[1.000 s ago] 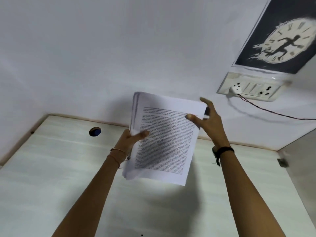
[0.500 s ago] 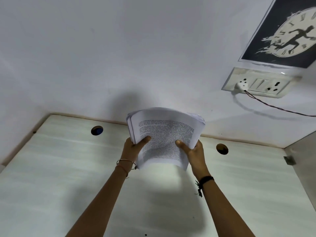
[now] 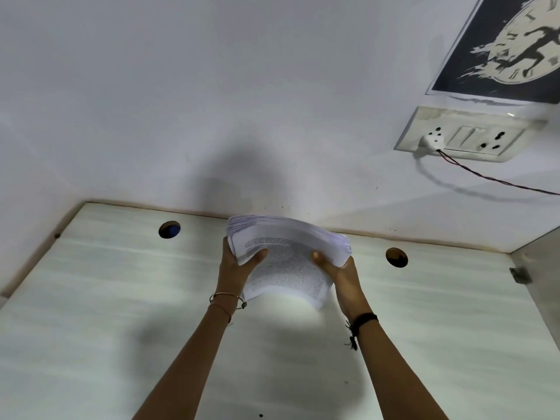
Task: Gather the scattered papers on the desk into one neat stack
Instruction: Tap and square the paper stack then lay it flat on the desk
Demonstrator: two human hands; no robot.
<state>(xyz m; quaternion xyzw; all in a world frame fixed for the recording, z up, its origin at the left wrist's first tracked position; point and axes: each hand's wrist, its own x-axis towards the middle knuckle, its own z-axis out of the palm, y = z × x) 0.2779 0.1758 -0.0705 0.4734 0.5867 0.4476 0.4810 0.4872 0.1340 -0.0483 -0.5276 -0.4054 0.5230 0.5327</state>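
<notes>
You hold the stack (image 3: pixel 288 262) in both hands just over the tabletop (image 3: pixel 121 313), out towards the back wall, between the left hole (image 3: pixel 169 229) and the right hole (image 3: pixel 396 257). Left grip (image 3: pixel 235 268) is curled round the left edge, thumb on the printed top page, fingers out of sight beneath. Right grip (image 3: pixel 342 274) does the same on the right edge. Look at that bow: the sheets arch up in the middle and the far edges fan out, not flush. It's a thick wad, so I'd call it fairly heavy, yet it is floppy, and loose pages will likely slide on each other. I'd hold it at the long sides near the middle, squeezing lightly. No loose sheets show on the tabletop, so squaring the edges looks like what's left.
</notes>
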